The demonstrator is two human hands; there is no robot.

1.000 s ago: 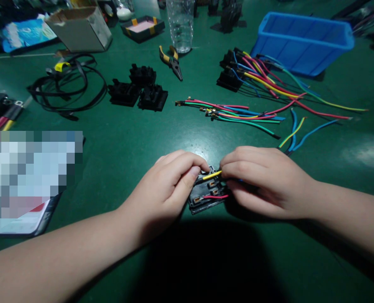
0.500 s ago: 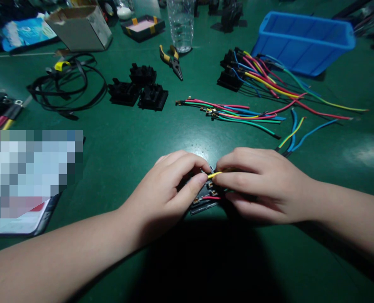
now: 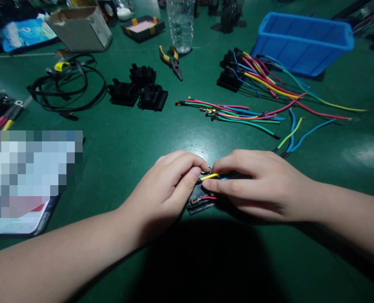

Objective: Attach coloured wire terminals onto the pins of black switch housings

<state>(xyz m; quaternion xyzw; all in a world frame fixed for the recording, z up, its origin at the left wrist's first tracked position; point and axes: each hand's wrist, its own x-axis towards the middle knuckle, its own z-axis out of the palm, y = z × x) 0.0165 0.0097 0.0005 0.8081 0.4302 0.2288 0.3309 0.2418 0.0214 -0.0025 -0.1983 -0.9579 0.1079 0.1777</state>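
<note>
A black plastic socket housing [image 3: 195, 194] with small metal terminals lies on the green table, partly hidden under both hands. My left hand [image 3: 174, 181] is closed around its left side, thumb and index finger bent over the top. My right hand [image 3: 259, 185] comes from the right, with a yellow wire [image 3: 209, 176] between its thumb and index finger. The near end of that wire reaches the housing beside my left thumb. Lower on the housing, a red wire [image 3: 208, 197] runs from a metal terminal to beneath my right hand. Blue and green-yellow wire ends stick out beyond my right hand.
Loose crimped wires [image 3: 237, 113] lie ahead, with wired housings [image 3: 230, 79] and a blue bin [image 3: 303, 46] behind. Several black housings [image 3: 152, 97], pliers [image 3: 174, 65], a clear bottle [image 3: 181, 29] and coiled black cable [image 3: 67, 84] stand farther left. A phone-like device [image 3: 44, 219] is at left.
My right thumb and index finger have shifted slightly left along the housing. More of the yellow wire shows, and the right thumb now covers terminals that were visible.
</note>
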